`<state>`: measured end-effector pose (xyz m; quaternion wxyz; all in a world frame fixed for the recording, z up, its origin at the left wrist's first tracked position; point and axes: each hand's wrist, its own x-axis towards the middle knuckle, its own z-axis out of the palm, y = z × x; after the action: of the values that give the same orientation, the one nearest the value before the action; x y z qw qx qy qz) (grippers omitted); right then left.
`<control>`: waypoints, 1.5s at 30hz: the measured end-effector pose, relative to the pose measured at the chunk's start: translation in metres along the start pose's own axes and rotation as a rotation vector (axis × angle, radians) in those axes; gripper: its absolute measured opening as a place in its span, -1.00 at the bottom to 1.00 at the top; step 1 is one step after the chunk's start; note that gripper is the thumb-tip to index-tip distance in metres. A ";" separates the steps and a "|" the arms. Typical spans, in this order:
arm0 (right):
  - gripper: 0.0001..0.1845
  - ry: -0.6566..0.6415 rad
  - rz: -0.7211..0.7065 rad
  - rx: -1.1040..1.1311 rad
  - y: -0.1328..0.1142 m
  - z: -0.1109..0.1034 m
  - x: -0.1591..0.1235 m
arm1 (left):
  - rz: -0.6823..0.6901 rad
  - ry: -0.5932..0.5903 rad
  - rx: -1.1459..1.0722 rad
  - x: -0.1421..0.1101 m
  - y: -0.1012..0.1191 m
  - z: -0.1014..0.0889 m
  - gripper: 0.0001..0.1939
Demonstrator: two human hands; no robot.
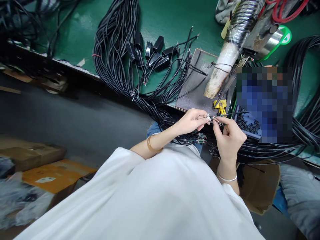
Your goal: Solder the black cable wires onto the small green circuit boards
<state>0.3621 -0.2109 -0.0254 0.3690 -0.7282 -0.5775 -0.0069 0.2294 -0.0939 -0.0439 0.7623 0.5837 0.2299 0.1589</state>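
Note:
My left hand (pixel 193 120) comes in from the left, fingers pinched around the end of a thin black cable (pixel 236 113). Something white, perhaps tape, covers one fingertip. Facing it, my right hand (pixel 230 133) pinches thumb against forefinger at the thin wires of the same cable, close to the left fingertips. The exact point of contact is too small to make out. Just behind the fingers sits a yellow clamp-like tool (pixel 220 107) at the bench edge. Below my left wrist, small green circuit boards (pixel 201 138) with wires lie among black cables.
A thick bundle of black cables (pixel 115 43) and several small black boxes (pixel 158 44) lie on the green bench (pixel 80 30). A wrapped duct (pixel 222 68) slants down over a metal plate (pixel 191 90). A tray of small black parts (pixel 246 123) stands right; cardboard boxes (pixel 57 175) lie left.

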 end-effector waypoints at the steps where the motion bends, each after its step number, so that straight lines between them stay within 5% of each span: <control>1: -0.88 -0.001 -0.010 0.008 -0.001 0.000 0.000 | 0.001 -0.001 0.000 0.000 0.000 0.000 -0.64; 17: -0.95 0.024 -0.019 -0.005 -0.003 0.001 0.002 | 0.039 -0.005 0.067 -0.006 0.002 -0.001 -0.66; 24: -0.78 -0.175 0.369 0.459 0.016 0.009 0.003 | 0.265 0.199 0.494 -0.016 -0.001 0.005 -0.80; 26: -0.79 -0.114 0.353 0.492 0.017 0.007 0.004 | 0.297 0.234 0.505 -0.015 -0.003 0.007 -0.77; 31: -0.80 0.356 0.173 0.517 0.008 -0.008 0.005 | 0.237 0.296 0.420 -0.001 -0.003 0.003 -0.71; 33: -0.79 0.410 0.139 0.428 0.006 -0.012 0.006 | 0.211 0.270 0.363 0.005 -0.004 -0.002 -0.69; 39: -0.90 0.160 -0.009 0.111 0.013 -0.005 0.010 | 0.157 0.211 0.082 0.019 -0.002 -0.010 -0.73; 45: -0.95 0.088 0.013 0.232 0.019 0.017 0.016 | 0.090 0.236 -0.027 0.025 0.004 -0.008 -0.74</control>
<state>0.3764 -0.1891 -0.0403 0.4757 -0.6833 -0.5530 0.0303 0.2468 -0.0735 -0.0456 0.7301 0.5602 0.2894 0.2635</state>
